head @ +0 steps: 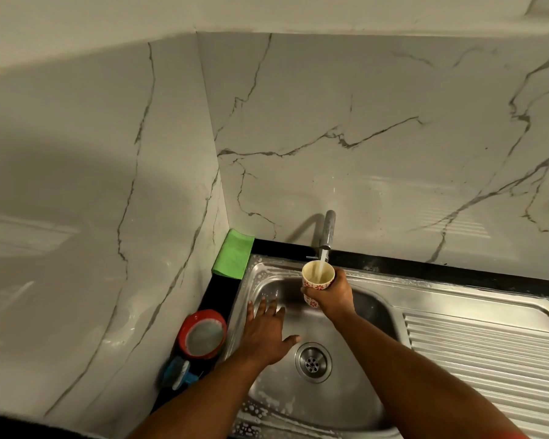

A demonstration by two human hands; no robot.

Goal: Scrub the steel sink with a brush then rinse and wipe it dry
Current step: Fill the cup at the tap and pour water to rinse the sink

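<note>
Steel sink (355,397) sits sunk into the black worktop (441,269) in a marble-tiled corner, with suds along its rim and its drain (313,362) in the middle of the basin. The left hand (267,331) presses flat on the basin's left wall, grip apart with fingers spread. The right hand (332,297) has its grip clamped around a red-flowered cup (317,280), held upright under the tap (326,231), whose stream runs into it. A ribbed draining board (488,353) lies to the right. A green cloth (233,253) leans in the back corner; a red tub (202,334) and a blue brush (179,372) rest left of the sink.
</note>
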